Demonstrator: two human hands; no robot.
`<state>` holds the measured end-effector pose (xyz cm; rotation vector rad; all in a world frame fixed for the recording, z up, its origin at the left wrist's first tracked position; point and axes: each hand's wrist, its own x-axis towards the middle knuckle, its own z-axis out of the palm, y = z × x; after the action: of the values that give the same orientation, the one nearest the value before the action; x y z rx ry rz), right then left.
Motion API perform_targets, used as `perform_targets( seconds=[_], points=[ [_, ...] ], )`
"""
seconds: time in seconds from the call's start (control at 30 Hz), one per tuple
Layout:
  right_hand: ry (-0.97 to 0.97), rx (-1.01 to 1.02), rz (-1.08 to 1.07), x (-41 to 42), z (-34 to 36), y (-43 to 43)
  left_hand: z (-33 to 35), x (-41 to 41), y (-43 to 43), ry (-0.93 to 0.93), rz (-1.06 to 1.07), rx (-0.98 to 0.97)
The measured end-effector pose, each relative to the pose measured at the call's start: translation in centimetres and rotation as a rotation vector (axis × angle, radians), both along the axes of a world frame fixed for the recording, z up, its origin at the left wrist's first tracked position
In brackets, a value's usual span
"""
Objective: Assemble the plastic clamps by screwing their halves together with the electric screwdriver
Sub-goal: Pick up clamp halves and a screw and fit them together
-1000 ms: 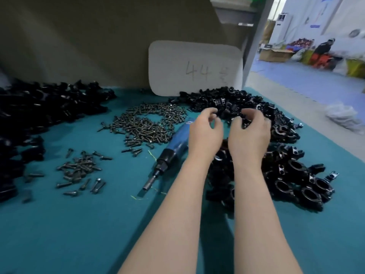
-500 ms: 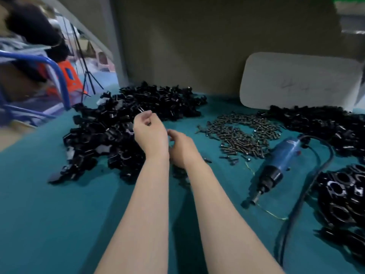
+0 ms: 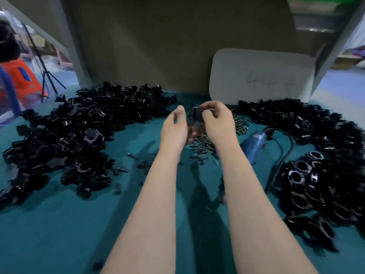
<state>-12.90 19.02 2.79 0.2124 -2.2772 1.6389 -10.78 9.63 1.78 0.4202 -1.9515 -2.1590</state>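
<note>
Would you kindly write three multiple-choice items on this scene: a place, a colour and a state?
1. Where does the electric screwdriver lie? A. on the floor B. on the table, right of the right hand C. on a hook
2. What colour are the piled clamp parts? A. black B. white C. yellow
3. What is the right hand doing? A. lying flat B. gripping the screwdriver C. pinching a clamp part
Key: B, it lies beside that hand; A, both heaps are black; C, its fingertips hold one piece.
</note>
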Motion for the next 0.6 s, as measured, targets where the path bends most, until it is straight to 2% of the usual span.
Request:
perform_targets(
  seconds=[0.1,0.2,0.33,0.47,0.53,0.6],
  points=[
    [-0.041,0.010,-0.016,-0.7,0.3,5.4,0.6,-1.5,5.2,0.122,-0.221,-0.145],
    [-0.077,-0.069,-0.060,-1.3,0.0,10.3,1.0,-2.6,9.9,0.143,-0.367,-0.096],
    [-0.044,-0.155,-0.187,-2.6,-0.7,14.4,1.5,-3.9,14.8,0.031,-0.377,0.051],
    [-0.088,-0.255,-0.278,-4.6,-1.3,15.9,1.4,-6.1,17.0,-0.073,-0.378,0.109],
    [-0.119,-0.193,-0.460,-5.8,-1.7,16.9,1.2,-7.0,17.2,-0.094,-0.393,0.187],
    [-0.226,-0.011,-0.639,-7.1,-2.1,17.9,1.3,-7.7,17.0,-0.116,-0.371,0.322]
  ],
)
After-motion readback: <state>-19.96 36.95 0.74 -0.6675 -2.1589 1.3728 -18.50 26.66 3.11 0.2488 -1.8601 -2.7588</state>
